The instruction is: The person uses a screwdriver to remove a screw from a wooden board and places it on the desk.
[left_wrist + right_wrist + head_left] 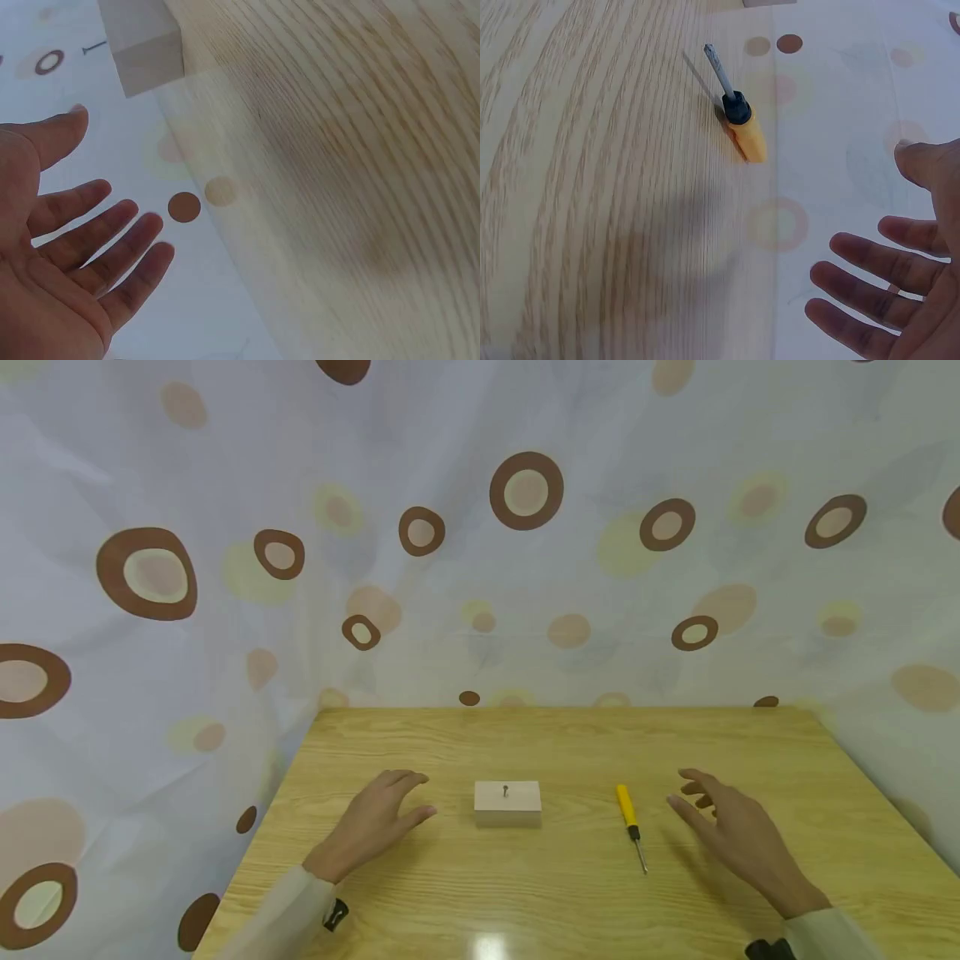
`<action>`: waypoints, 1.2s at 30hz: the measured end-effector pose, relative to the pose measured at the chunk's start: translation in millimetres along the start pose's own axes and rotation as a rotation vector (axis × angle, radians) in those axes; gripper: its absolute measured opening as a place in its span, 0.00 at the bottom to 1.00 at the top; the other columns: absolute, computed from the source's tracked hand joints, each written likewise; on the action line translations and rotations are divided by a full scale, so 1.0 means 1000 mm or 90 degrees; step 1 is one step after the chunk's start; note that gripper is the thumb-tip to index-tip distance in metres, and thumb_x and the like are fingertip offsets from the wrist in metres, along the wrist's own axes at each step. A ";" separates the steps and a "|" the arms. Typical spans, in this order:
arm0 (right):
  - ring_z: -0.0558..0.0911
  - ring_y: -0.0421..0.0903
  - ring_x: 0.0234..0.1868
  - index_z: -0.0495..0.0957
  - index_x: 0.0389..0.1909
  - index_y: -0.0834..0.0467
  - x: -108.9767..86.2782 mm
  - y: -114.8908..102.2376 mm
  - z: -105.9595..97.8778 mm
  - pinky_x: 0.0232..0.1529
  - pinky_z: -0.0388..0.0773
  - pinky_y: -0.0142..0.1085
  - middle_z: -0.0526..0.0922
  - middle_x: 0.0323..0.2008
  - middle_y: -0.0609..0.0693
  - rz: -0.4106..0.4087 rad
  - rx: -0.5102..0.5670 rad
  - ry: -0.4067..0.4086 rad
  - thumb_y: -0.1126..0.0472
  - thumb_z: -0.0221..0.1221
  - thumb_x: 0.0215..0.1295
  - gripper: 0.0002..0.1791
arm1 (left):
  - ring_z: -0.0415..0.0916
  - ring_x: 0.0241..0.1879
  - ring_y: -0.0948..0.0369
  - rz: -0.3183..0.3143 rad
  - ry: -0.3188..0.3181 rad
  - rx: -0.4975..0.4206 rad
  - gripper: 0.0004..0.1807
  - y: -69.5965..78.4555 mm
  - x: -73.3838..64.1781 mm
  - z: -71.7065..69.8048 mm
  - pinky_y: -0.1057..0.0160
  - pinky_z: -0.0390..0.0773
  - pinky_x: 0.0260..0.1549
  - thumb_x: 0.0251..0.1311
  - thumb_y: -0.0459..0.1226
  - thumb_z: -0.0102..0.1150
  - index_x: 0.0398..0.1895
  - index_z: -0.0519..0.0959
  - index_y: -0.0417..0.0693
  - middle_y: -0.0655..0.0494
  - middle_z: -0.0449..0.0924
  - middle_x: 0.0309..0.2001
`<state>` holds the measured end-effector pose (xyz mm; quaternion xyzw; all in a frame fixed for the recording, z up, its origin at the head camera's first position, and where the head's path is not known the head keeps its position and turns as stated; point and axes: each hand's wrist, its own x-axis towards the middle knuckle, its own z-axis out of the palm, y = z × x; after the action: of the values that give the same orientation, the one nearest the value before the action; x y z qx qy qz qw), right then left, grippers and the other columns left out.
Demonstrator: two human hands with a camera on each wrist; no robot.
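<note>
In the head view a pale rectangular block point(507, 817) lies on the wooden table, a screw point(506, 790) standing upright from its top. To its right is a screwdriver point(627, 807) with a yellow handle, black collar and metal shaft, its tip pointing toward the near edge. My left hand point(375, 818) hovers left of the block, holding nothing, its fingers apart in the left wrist view. My right hand point(738, 835) is held right of the screwdriver, also holding nothing and not touching it. The right wrist view shows the screwdriver point(744, 127) beyond the spread fingers.
The light wood table point(570, 902) reaches back to a pale curtain point(465, 577) printed with brown and beige circles, which also hangs along the left and right sides. Dark straps show at both sleeves.
</note>
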<state>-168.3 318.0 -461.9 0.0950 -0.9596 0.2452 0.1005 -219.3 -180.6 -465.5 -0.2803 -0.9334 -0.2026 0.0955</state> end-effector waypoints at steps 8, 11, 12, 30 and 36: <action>0.85 0.47 0.36 0.75 0.65 0.64 0.003 -0.004 0.007 0.33 0.83 0.46 0.87 0.46 0.59 -0.010 0.023 -0.002 0.48 0.58 0.78 0.26 | 0.79 0.53 0.53 -0.060 -0.062 -0.141 0.29 0.005 0.006 0.009 0.49 0.82 0.48 0.69 0.51 0.65 0.66 0.77 0.44 0.50 0.78 0.63; 0.84 0.43 0.33 0.77 0.62 0.63 0.004 -0.006 0.012 0.31 0.82 0.41 0.87 0.43 0.56 -0.021 0.026 -0.004 0.49 0.58 0.78 0.24 | 0.79 0.52 0.53 -0.059 -0.065 -0.160 0.29 0.008 0.009 0.012 0.49 0.82 0.47 0.69 0.48 0.66 0.66 0.77 0.42 0.49 0.78 0.62; 0.83 0.42 0.33 0.78 0.62 0.63 0.004 -0.006 0.014 0.31 0.82 0.40 0.87 0.42 0.55 -0.023 0.028 -0.005 0.49 0.58 0.78 0.24 | 0.80 0.52 0.53 -0.056 -0.065 -0.157 0.29 0.009 0.010 0.014 0.49 0.82 0.46 0.69 0.48 0.66 0.66 0.77 0.42 0.49 0.79 0.62; 0.82 0.38 0.31 0.83 0.54 0.61 0.016 -0.016 0.031 0.31 0.83 0.40 0.88 0.38 0.47 -0.045 0.031 -0.019 0.52 0.60 0.77 0.17 | 0.80 0.52 0.57 -0.030 -0.091 -0.159 0.36 0.035 0.041 0.045 0.60 0.82 0.45 0.66 0.47 0.69 0.74 0.70 0.43 0.49 0.75 0.65; 0.81 0.38 0.30 0.83 0.54 0.62 0.019 -0.025 0.038 0.30 0.80 0.38 0.87 0.38 0.48 -0.025 0.045 -0.037 0.51 0.61 0.76 0.19 | 0.80 0.52 0.57 -0.021 -0.099 -0.130 0.41 0.039 0.045 0.055 0.58 0.81 0.48 0.66 0.51 0.67 0.75 0.67 0.39 0.47 0.74 0.64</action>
<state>-186.7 275.5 -478.2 0.1245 -0.9508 0.2741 0.0736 -238.2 -105.9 -489.2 -0.2880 -0.9170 -0.2757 -0.0093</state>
